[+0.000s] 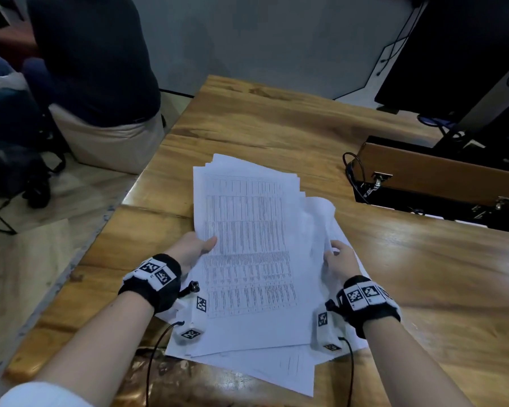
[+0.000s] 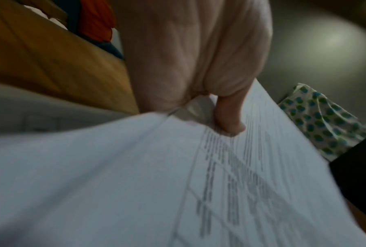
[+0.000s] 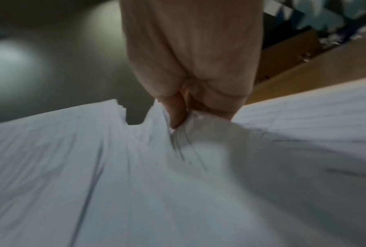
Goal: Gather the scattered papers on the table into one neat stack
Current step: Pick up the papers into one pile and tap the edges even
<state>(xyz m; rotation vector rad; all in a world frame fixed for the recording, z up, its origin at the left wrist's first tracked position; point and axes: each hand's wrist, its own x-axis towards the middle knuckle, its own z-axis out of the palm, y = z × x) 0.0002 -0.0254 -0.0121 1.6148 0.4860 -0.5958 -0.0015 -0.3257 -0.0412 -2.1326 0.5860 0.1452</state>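
A loose bundle of white papers (image 1: 247,245), its top sheet printed with tables, is held over the wooden table (image 1: 276,124). My left hand (image 1: 199,248) pinches its left edge, thumb on top, as the left wrist view shows with the thumb pressed on the papers (image 2: 199,167). At the right edge my right hand (image 1: 337,258) grips the crumpled sheets, with the papers (image 3: 156,175) bunched under the thumb. The sheets are fanned and uneven at the far end. More sheets (image 1: 276,371) lie skewed beneath, near the table's front edge.
A brown case with metal latches (image 1: 441,177) and black cables lies at the right. A dark monitor (image 1: 459,54) stands behind it. A seated person (image 1: 100,69) is off the table's left edge, beside a chair.
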